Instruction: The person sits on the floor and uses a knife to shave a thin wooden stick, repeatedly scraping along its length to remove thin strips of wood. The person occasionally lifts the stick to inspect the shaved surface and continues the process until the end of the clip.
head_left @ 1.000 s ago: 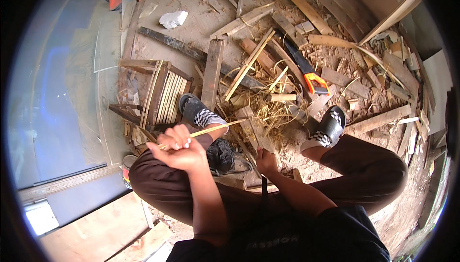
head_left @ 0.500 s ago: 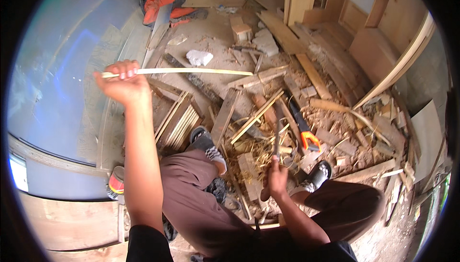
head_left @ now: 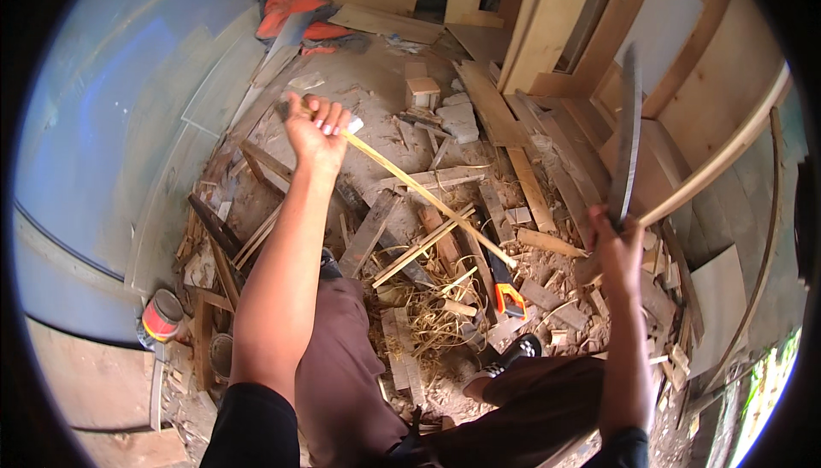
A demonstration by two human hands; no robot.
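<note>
My left hand (head_left: 318, 133) is closed around one end of a thin bamboo strip (head_left: 402, 174), which slants down to the right over the wood scraps. Raised on the right, my right hand (head_left: 619, 254) grips the handle of a machete (head_left: 631, 130). Its long dark blade points upward, apart from the strip. Between my hands, a few similar strips (head_left: 419, 252) lie on the ground beside a pile of curly shavings (head_left: 432, 318). A handsaw (head_left: 510, 303) with an orange and black handle rests to the right of them.
A blue-grey panel (head_left: 111, 134) stands along the left, with a paint can (head_left: 162, 314) near its foot. Wooden frames (head_left: 532, 23) and a long curved board (head_left: 727, 160) rise on the right. Orange cloth (head_left: 286, 10) lies at the back. Planks and offcuts litter the floor.
The machete has swung up and right in my right hand. My left hand has shifted right, and its strip has gone from nearly level to slanting down. The view has turned somewhat.
</note>
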